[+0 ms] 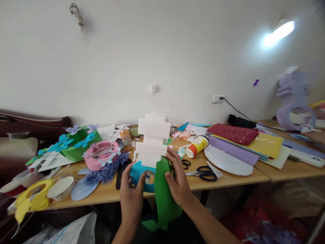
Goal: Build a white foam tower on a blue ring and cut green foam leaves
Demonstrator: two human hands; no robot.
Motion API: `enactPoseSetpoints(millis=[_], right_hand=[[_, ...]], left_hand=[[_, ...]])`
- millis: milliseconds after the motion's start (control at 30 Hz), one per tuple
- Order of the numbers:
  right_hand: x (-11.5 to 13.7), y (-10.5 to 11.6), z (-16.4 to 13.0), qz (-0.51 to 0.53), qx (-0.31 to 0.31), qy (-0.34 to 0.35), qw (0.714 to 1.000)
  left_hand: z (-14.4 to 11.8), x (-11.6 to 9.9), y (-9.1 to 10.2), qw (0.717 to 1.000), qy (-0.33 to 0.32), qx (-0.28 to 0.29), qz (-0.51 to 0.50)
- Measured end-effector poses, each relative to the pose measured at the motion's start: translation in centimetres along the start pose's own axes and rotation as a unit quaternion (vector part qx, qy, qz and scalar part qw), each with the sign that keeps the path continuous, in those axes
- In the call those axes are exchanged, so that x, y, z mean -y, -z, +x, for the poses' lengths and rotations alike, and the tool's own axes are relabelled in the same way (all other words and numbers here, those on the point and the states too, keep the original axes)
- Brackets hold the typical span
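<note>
Both hands are closed around a paper craft piece in front of the table's edge. Its upper part is a stepped white card neck [153, 149], standing upright. Below that sits a round blue paper body [137, 171] with a hole in the middle. My left hand [132, 193] grips the blue body by its left side, thumb near the hole. With my right hand [179, 183] I hold a long green paper strip [162, 193] against the body's right side. The strip's lower end hangs down and curls below table height. Some of my right fingertips are hidden behind the paper.
Scissors [204, 173] and a yellow-red paper cup [197, 146] lie to the right, near stacked coloured sheets [233, 134]. To the left are a pink paper ring [101, 155], blue yarn [108, 169], a white bowl [61, 189] and an orange bottle [126, 139]. A purple craft [294, 98] stands far right.
</note>
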State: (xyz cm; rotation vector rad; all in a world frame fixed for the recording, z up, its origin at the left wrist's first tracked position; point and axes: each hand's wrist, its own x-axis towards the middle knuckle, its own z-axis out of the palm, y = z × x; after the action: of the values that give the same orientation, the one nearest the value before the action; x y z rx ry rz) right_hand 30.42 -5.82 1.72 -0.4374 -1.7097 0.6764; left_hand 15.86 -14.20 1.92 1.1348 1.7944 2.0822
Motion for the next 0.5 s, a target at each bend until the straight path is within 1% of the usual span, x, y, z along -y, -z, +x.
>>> enactPoseSetpoints(millis=[100, 200, 267, 333, 400, 500], right_hand=[[0.6, -0.3, -0.5, -0.043, 0.019, -0.046, 0.998], [1.4, -0.6, -0.9, -0.033, 0.051, -0.087, 0.994], [1.8, -0.9, -1.2, -0.018, 0.048, -0.099, 0.994], [1.9, -1.1, -1.3, -0.014, 0.024, -0.094, 0.995], [1.6, -1.1, -1.4, -0.015, 0.011, -0.083, 0.996], [0.7, -0.8, -1.8, -0.007, 0.024, -0.079, 0.997]], left_hand=[[0.5, -0.6, 0.1, 1.0, 0.003, -0.01, 0.013], [0.9, -0.8, 0.0, 1.0, 0.012, -0.014, 0.018], [0.9, -0.6, 0.0, 1.0, 0.017, -0.01, 0.01], [0.8, -0.1, 0.1, 1.0, 0.021, -0.003, -0.005], [0.6, 0.6, 0.5, 0.999, 0.025, 0.024, -0.018], [0.5, 2.1, 1.6, 0.994, 0.016, 0.1, -0.045]])
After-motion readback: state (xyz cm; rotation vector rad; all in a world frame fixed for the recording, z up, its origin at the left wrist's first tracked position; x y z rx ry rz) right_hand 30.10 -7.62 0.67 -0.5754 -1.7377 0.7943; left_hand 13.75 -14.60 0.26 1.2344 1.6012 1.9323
